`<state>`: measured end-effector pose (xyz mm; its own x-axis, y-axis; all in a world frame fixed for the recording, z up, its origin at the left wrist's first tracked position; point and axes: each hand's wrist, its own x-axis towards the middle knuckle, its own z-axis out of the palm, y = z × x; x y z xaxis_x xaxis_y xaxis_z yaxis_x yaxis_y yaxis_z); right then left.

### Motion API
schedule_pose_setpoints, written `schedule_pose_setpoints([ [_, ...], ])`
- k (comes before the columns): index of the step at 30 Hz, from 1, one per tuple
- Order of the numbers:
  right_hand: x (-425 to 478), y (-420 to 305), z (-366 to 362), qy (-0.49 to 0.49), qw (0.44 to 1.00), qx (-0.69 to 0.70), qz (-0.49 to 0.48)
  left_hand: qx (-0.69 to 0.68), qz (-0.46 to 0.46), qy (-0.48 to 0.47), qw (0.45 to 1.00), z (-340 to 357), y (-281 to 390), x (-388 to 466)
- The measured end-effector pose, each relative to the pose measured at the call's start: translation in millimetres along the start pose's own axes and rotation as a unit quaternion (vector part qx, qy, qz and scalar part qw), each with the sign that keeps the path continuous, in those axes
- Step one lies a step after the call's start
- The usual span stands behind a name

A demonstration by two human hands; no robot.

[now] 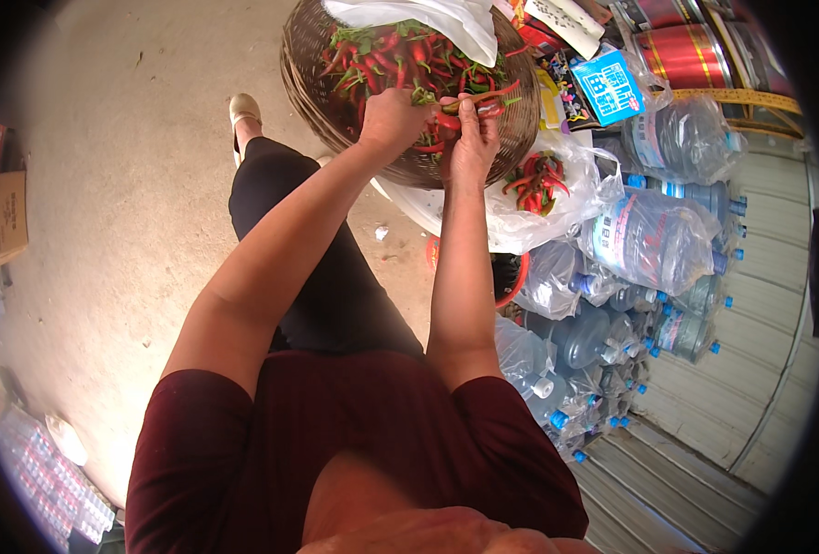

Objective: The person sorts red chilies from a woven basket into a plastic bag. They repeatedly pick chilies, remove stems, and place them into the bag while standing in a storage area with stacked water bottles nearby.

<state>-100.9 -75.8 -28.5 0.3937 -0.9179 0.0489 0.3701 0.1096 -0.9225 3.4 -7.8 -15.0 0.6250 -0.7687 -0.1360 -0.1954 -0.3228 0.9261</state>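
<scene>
A round woven wicker basket (298,90) holds many red chili peppers (375,62) with green stems and leaves, and a white plastic bag (423,21) lies over its far part. Above the near side of the basket, my right hand (475,142) holds a few chili peppers (478,104), one long and brownish red. My left hand (395,121) is close beside it, its fingers closed around green stems at the peppers' left end. To the right of the basket, a white plastic bag (561,208) lies spread with a small pile of red and dark chilies (537,183) on it.
Large clear water jugs (651,235) with blue caps, several in plastic wrap, crowd the right side. A red-rimmed bucket (521,280) stands under the plastic bag. Red tins (686,55) and a blue packet (606,86) are at the upper right. A cardboard box (8,218) stands far left.
</scene>
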Motion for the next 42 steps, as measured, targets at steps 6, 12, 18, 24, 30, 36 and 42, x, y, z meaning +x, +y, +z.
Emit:
schedule_pose_setpoints([
  [6,-1,-20,7,0.028,0.972,-0.183,-0.143,-0.153,-0.061,0.022,0.986,-7,3,8],
  [12,2,-32,-9,-0.039,0.719,-0.584,-0.375,-0.420,-0.096,-0.215,0.876,-18,15,-4],
  [18,2,-41,-14,-0.050,0.654,-0.628,-0.420,-0.394,-0.060,-0.261,0.879,-23,21,-11],
  [24,2,-29,-24,-0.059,0.720,-0.579,-0.379,-0.301,0.016,-0.236,0.924,-19,16,-9],
  [30,-13,-27,-2,-0.051,0.933,-0.336,-0.114,-0.299,0.079,-0.254,0.916,-19,18,-6],
  [36,-1,-6,-11,-0.008,0.991,-0.131,0.010,-0.305,0.204,-0.216,0.905,-9,12,-1],
  [42,5,-24,-10,0.081,0.996,0.040,0.020,-0.376,-0.022,-0.137,0.916,-12,9,2],
])
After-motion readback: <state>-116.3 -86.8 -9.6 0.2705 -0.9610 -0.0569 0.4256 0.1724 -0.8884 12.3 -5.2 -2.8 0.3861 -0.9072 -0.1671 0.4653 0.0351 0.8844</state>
